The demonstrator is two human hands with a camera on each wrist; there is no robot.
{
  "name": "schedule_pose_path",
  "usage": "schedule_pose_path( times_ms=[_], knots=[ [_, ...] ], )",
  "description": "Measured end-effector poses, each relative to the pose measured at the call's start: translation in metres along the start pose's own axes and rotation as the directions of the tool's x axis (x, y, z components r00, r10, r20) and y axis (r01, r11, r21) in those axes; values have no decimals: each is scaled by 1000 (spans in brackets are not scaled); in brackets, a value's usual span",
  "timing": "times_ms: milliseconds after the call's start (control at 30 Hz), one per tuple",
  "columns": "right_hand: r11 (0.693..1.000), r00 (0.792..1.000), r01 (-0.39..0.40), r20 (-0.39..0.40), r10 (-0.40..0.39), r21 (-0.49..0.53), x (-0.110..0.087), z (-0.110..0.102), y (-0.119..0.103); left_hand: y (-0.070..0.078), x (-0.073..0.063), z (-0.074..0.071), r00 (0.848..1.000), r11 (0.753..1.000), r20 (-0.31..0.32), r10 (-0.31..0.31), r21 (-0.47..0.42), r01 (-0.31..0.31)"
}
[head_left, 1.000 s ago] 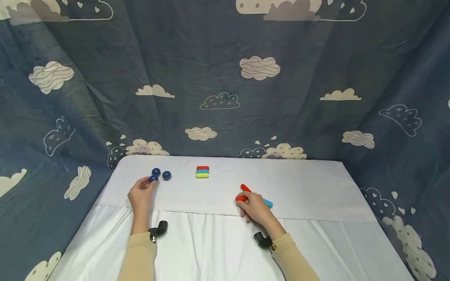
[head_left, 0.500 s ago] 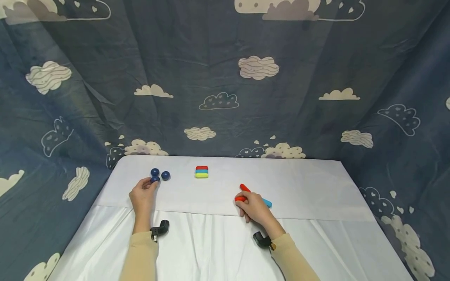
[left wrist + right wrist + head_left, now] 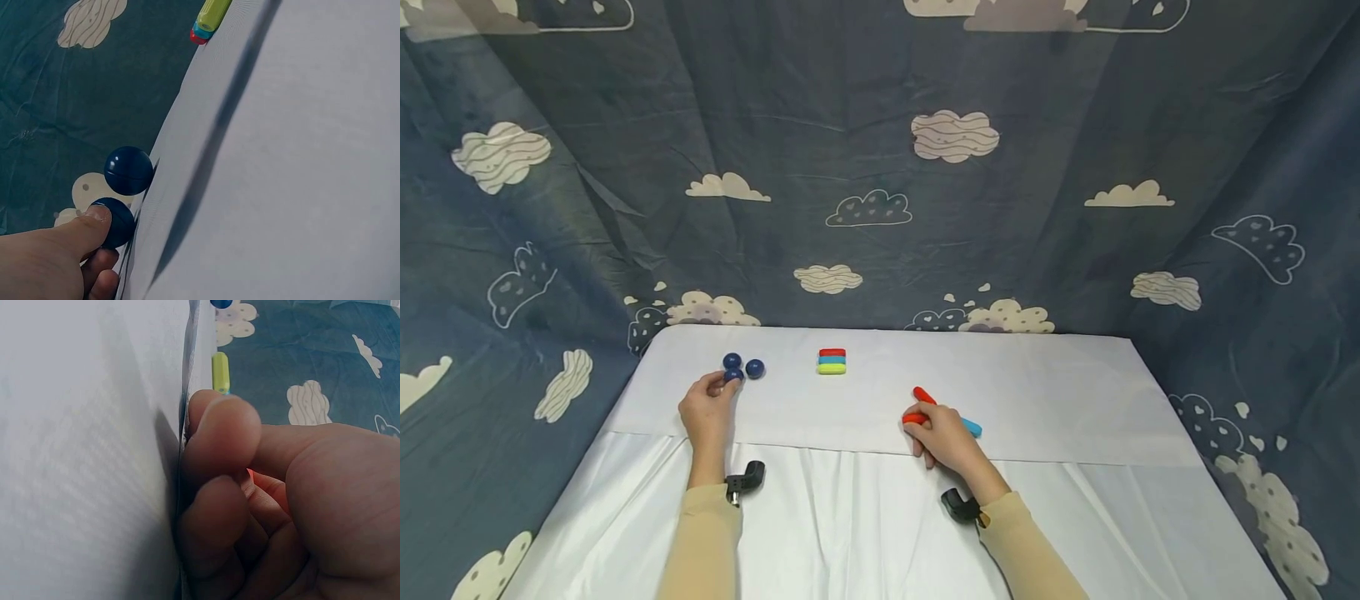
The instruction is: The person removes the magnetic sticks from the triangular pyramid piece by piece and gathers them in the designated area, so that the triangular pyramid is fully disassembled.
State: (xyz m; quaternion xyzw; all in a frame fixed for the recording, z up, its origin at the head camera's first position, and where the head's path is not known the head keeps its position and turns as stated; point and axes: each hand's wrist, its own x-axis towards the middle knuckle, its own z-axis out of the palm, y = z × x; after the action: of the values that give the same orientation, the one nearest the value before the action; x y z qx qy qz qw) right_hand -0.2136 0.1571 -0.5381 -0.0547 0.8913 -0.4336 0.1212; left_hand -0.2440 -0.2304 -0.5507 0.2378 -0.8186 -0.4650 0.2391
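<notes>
In the head view my left hand (image 3: pixel 706 410) pinches a glossy dark blue ball (image 3: pixel 733 375) on the white table, its thumb on the near side. Two matching balls sit close by, a far ball (image 3: pixel 732 360) and a right ball (image 3: pixel 755 368). Toward the middle right, my right hand (image 3: pixel 946 435) holds a red stick-like piece (image 3: pixel 914 418) between thumb and fingers. Beyond that hand a red stick (image 3: pixel 924 395) shows, and a blue stick (image 3: pixel 972 427) pokes out at its right; both are partly hidden. The right wrist view shows mostly curled fingers (image 3: pixel 215 512), with a bit of red behind them.
A red, blue and yellow-green group of short sticks (image 3: pixel 832 361) lies near the back, between the hands. The white cloth (image 3: pixel 1060 400) covers the table. A dark cloud-patterned curtain (image 3: pixel 865 108) rises behind and along both sides.
My left hand has shifted slightly right with its ball, bringing it nearer the other two. The right hand stays at the sticks. The head view has tilted a little.
</notes>
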Motion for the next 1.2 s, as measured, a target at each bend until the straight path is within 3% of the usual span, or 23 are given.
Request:
schedule_pose_path(
  times_ms=[567, 833, 933, 1033, 1200],
  knots=[
    [1000, 1000, -1, 8, 1, 15, -2, -1, -1, 0, 0, 1, 999, 999, 2, -32, -24, 33],
    [1000, 1000, 16, 26, -16, 21, -4, 0, -2, -4, -5, -8, 990, 989, -113, -80, -132, 65],
    [999, 999, 25, 32, -25, 23, -4, 1, 0, -2, -7, -10, 984, 983, -165, -61, -180, 30],
    [999, 999, 28, 26, -29, 29, -4, 0, 0, 4, -7, -10, 978, 976, -209, -2, -213, -44],
    [999, 999, 34, 6, -34, 20, -3, 0, 1, 24, -11, -5, 971, 952, -215, 104, -260, -160]
  ],
)
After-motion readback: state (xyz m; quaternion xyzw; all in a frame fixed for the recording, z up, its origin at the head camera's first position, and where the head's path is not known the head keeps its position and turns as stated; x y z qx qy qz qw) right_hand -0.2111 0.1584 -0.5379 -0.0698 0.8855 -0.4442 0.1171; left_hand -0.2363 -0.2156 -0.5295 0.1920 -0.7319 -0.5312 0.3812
